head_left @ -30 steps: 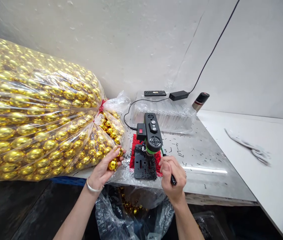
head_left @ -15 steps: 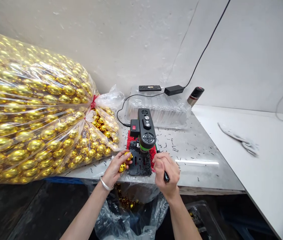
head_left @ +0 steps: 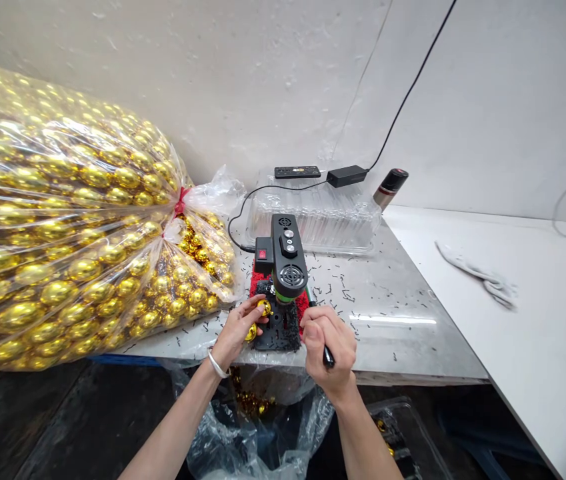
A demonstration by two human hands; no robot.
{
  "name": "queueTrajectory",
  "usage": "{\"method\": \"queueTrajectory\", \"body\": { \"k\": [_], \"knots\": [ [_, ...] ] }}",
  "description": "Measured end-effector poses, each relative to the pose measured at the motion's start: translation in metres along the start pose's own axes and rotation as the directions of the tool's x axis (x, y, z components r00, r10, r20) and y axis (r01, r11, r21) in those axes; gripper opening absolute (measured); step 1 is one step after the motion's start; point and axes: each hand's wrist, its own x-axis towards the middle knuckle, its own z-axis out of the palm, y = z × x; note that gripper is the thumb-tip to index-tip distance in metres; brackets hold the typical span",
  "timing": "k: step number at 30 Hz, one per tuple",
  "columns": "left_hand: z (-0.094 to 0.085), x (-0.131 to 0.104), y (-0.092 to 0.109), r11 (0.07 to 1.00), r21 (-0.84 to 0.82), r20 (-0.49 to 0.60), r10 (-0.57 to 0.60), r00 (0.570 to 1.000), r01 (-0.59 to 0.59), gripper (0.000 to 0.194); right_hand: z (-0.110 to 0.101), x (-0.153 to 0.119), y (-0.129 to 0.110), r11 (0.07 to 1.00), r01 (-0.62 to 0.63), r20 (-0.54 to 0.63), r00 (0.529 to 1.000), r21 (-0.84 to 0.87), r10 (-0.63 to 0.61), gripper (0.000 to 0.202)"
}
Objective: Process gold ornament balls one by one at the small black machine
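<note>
A small black bench drill press (head_left: 289, 257) stands on a red mat (head_left: 303, 305) at the table's front edge. My left hand (head_left: 237, 331) holds two shiny gold balls: one gold ball (head_left: 264, 307) at the fingertips beside the drill head, another gold ball (head_left: 251, 332) lower in the fingers. My right hand (head_left: 330, 347) is wrapped round the black lever handle (head_left: 329, 359) on the machine's right. Black shavings cover the base plate (head_left: 277, 339). The drill's tip is hidden under its head.
A big clear bag of gold balls (head_left: 63, 233) fills the left, tied with red string. Behind the drill lie a clear plastic tray (head_left: 333, 223), a power adapter (head_left: 347, 176) and a spray can (head_left: 391, 188). A glove (head_left: 477, 273) lies right. An open plastic bag (head_left: 263, 447) hangs below the edge.
My left hand has shifted slightly toward the drill head, bringing the upper gold ball nearer to it. My right hand keeps its grip on the lever. The whole view has moved a little.
</note>
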Motion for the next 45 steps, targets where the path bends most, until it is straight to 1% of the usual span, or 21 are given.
{"method": "queueTrajectory", "body": {
  "k": [3, 5, 7, 8, 10, 14, 18, 20, 23, 26, 29, 32, 36, 39, 41, 43, 45],
  "knots": [
    [0.002, 0.004, -0.010, 0.966, 0.227, 0.014, 0.125, 0.992, -0.125, 0.046, -0.001, 0.004, -0.002, 1.000, -0.006, -0.006, 1.000, -0.014, 0.006, 0.023],
    [0.003, 0.005, -0.014, 0.900, 0.373, 0.039, 0.227, 0.973, -0.225, 0.043, -0.001, 0.008, -0.004, 1.000, -0.017, -0.021, 1.000, -0.020, 0.016, 0.024],
    [0.006, 0.004, -0.014, 0.818, 0.499, 0.061, 0.296, 0.953, -0.286, 0.041, -0.001, 0.011, -0.006, 1.000, -0.028, -0.031, 0.999, -0.011, 0.028, 0.024],
    [0.007, 0.004, -0.013, 0.781, 0.554, 0.065, 0.306, 0.950, -0.290, 0.041, -0.001, 0.013, -0.006, 0.999, -0.032, -0.030, 0.999, -0.005, 0.032, 0.024],
    [0.010, 0.001, -0.009, 0.724, 0.637, 0.067, 0.291, 0.954, -0.266, 0.043, -0.002, 0.014, -0.007, 0.999, -0.035, -0.025, 0.999, -0.005, 0.035, 0.023],
    [0.014, -0.003, -0.002, 0.636, 0.737, 0.077, 0.255, 0.964, -0.227, 0.045, -0.002, 0.014, -0.007, 0.999, -0.024, -0.023, 0.999, -0.025, 0.024, 0.023],
    [0.017, -0.006, 0.000, 0.554, 0.786, 0.127, 0.290, 0.948, -0.275, 0.039, -0.003, 0.012, -0.006, 1.000, -0.010, -0.014, 1.000, -0.030, 0.010, 0.022],
    [0.018, -0.006, 0.002, 0.552, 0.780, 0.137, 0.309, 0.941, -0.295, 0.033, -0.004, 0.008, -0.004, 1.000, -0.003, 0.006, 1.000, -0.025, 0.003, 0.022],
    [0.019, -0.005, 0.004, 0.599, 0.750, 0.111, 0.305, 0.946, -0.281, 0.024, -0.002, -0.005, 0.000, 1.000, -0.011, 0.038, 0.999, 0.000, 0.011, 0.020],
    [0.020, -0.004, 0.005, 0.632, 0.719, 0.103, 0.313, 0.944, -0.288, 0.016, 0.003, -0.023, 0.008, 1.000, -0.013, 0.036, 0.999, 0.004, 0.013, 0.019],
    [0.020, -0.004, 0.005, 0.636, 0.712, 0.106, 0.319, 0.942, -0.296, 0.017, 0.011, -0.039, 0.019, 0.999, 0.045, 0.029, 0.999, -0.027, -0.044, 0.021],
    [0.020, -0.004, 0.005, 0.610, 0.737, 0.118, 0.308, 0.944, -0.291, 0.020, 0.016, -0.049, 0.028, 0.996, 0.080, 0.007, 0.997, -0.049, -0.080, 0.024],
    [0.019, -0.003, 0.002, 0.604, 0.737, 0.133, 0.312, 0.941, -0.304, 0.018, 0.022, -0.054, 0.032, 0.994, 0.090, -0.039, 0.995, -0.067, -0.093, 0.026],
    [0.018, -0.002, 0.000, 0.629, 0.714, 0.120, 0.322, 0.939, -0.307, 0.014, 0.025, -0.056, 0.033, 0.993, 0.096, -0.082, 0.991, -0.073, -0.102, 0.027],
    [0.018, -0.002, 0.000, 0.652, 0.697, 0.105, 0.320, 0.942, -0.299, 0.015, 0.028, -0.058, 0.035, 0.994, 0.087, -0.100, 0.991, -0.068, -0.093, 0.027],
    [0.019, -0.002, 0.001, 0.661, 0.693, 0.096, 0.312, 0.945, -0.288, 0.018, 0.030, -0.060, 0.038, 0.994, 0.085, -0.102, 0.991, -0.065, -0.092, 0.027],
    [0.019, -0.003, 0.002, 0.654, 0.703, 0.095, 0.303, 0.948, -0.280, 0.019, 0.032, -0.063, 0.041, 0.990, 0.118, -0.081, 0.989, -0.076, -0.124, 0.026]
  ]
}}
